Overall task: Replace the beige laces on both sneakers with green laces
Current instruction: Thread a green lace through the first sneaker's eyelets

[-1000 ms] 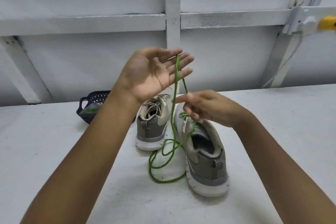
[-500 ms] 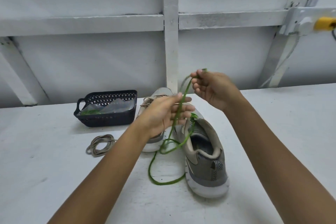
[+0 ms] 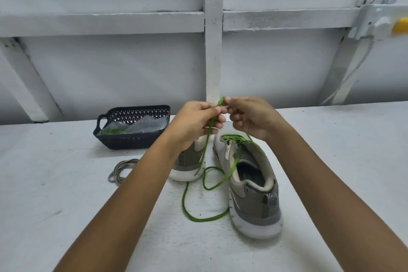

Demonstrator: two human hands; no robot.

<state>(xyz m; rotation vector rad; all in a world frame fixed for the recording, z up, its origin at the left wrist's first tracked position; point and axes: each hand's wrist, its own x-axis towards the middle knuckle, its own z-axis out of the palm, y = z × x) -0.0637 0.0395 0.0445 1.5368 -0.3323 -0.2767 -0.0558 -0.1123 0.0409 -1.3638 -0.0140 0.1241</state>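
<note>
Two grey-and-beige sneakers stand on the white table. The right sneaker has a green lace threaded through its front eyelets, with slack looping over the table beside it. My left hand and my right hand meet above the shoes, and both pinch the green lace near its ends at the fingertips. The left sneaker sits mostly hidden behind my left hand and wrist. A removed beige lace lies coiled on the table to the left.
A dark plastic basket at the back left holds a clear bag with green lace inside. A white panelled wall with beams rises behind the table. A yellow object sits on a bracket at the upper right.
My left hand rose from the lace's middle up to my right hand. Both hands now pinch the lace together near its ends, and the lace loop on the table shifted slightly.
</note>
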